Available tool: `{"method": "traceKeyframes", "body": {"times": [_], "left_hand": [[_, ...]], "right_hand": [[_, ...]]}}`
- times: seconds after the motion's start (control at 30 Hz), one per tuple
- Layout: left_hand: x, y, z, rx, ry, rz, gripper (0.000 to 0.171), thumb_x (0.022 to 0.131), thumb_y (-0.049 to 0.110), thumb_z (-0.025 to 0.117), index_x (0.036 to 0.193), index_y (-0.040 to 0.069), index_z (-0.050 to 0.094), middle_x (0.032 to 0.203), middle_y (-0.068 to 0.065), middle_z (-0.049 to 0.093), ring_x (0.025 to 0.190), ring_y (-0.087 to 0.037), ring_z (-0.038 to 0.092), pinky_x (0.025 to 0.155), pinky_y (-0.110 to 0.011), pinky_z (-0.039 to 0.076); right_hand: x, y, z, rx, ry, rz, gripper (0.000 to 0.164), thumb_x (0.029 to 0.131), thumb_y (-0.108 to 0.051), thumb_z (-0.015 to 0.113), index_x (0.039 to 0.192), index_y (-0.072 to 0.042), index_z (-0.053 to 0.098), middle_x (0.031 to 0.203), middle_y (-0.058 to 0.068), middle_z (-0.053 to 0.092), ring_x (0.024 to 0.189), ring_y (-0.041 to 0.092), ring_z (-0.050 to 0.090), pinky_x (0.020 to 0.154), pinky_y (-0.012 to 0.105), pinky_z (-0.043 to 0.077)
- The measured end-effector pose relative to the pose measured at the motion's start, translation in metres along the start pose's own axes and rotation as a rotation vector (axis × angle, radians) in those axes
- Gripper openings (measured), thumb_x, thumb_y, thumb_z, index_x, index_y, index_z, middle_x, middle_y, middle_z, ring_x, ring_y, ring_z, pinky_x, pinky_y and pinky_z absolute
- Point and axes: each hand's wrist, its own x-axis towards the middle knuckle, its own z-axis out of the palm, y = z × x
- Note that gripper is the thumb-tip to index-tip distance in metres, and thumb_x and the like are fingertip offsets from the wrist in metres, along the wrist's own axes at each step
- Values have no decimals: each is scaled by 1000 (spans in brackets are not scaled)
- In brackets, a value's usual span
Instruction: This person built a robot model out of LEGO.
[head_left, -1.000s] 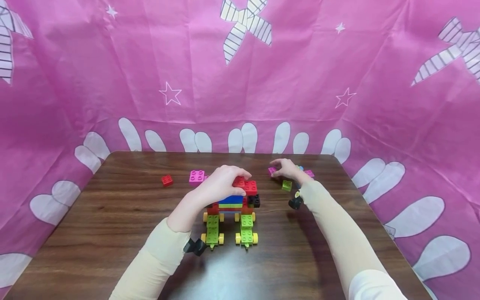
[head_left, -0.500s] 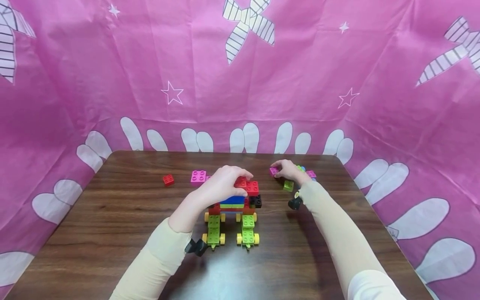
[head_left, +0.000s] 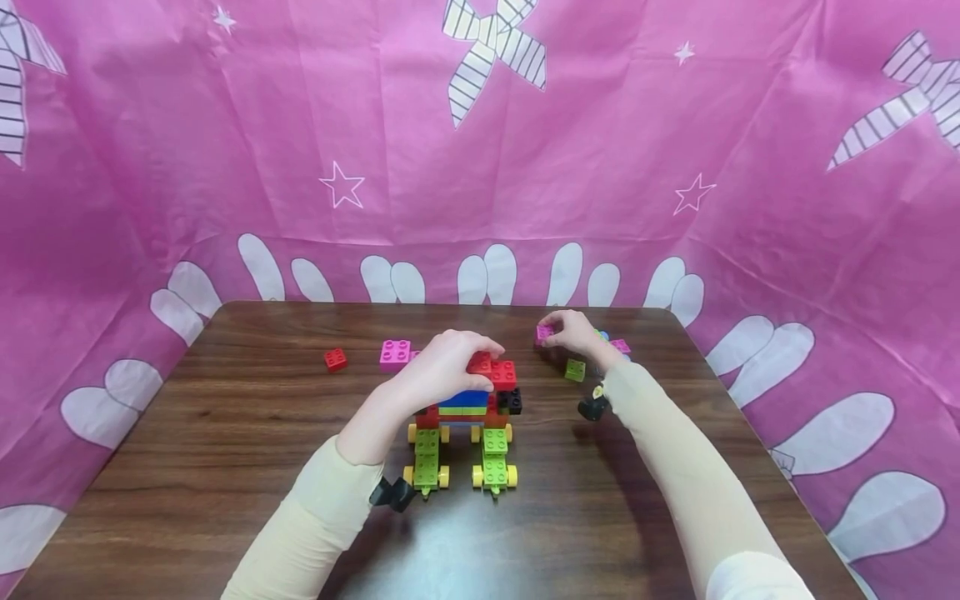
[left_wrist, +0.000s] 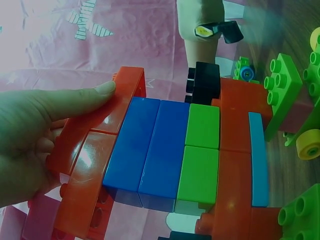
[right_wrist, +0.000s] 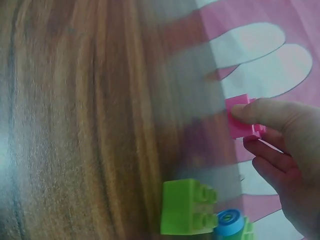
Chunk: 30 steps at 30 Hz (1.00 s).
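Note:
My left hand (head_left: 450, 362) grips the top red bricks (left_wrist: 95, 145) of a block structure, thumb on the near face in the left wrist view. Below the red come blue bricks (left_wrist: 150, 150), green bricks (left_wrist: 202, 150) and more red, standing on green wheeled bases (head_left: 495, 462) with yellow wheels. Black bricks (head_left: 510, 401) stick out at its right side. Over at the back right, my right hand (head_left: 576, 333) pinches a small pink brick (right_wrist: 239, 120) between thumb and fingers. A lime green brick (right_wrist: 182, 207) lies on the table near that hand.
A red brick (head_left: 335, 359) and a larger pink brick (head_left: 395, 354) lie at the back left of the wooden table (head_left: 225, 433). Beyond the right hand sits another pink brick (head_left: 619, 347), beside a green piece with a blue round part (right_wrist: 230, 222).
My right hand has closed on the small pink brick and raised it slightly from its spot. The left hand keeps its grip on the structure, which has not moved.

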Motion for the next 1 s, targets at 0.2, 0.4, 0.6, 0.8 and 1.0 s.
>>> {"method": "traceKeyframes", "body": {"times": [0.2, 0.4, 0.6, 0.8, 1.0], "left_hand": [[1, 0, 0, -3, 2, 1, 45, 83, 18, 78, 125, 10, 66, 123, -5, 68, 120, -21, 60, 103, -38, 49], [1, 0, 0, -5, 8, -3, 45, 83, 18, 79, 125, 9, 66, 122, -6, 69, 118, -21, 60, 102, -39, 49], [0, 0, 0, -10, 9, 2, 45, 83, 18, 79, 125, 9, 66, 123, -8, 68, 118, -22, 61, 102, -39, 49], [1, -1, 1, 3, 16, 11, 44, 83, 17, 78, 125, 8, 66, 122, -7, 69, 117, -22, 62, 101, -38, 50], [1, -2, 2, 8, 28, 21, 43, 83, 17, 79, 123, 8, 67, 120, -6, 69, 114, -21, 63, 99, -37, 51]], "right_hand": [[-12, -15, -8, 16, 43, -43, 39, 81, -12, 75, 117, -1, 66, 112, 19, 68, 106, 33, 62, 97, 49, 49], [-26, -35, -14, 38, 89, -104, 38, 81, -14, 77, 116, -3, 67, 110, 16, 69, 104, 31, 63, 94, 47, 51], [-47, -60, -14, 95, 151, -171, 36, 80, -15, 78, 114, -5, 68, 108, 14, 70, 101, 29, 65, 92, 46, 52], [-71, -86, -13, 149, 222, -231, 36, 79, -13, 80, 112, -4, 68, 107, 13, 70, 101, 28, 64, 92, 44, 51], [-93, -108, -14, 192, 221, -281, 37, 78, -17, 80, 111, -6, 69, 106, 11, 70, 99, 25, 64, 90, 46, 53]]}}
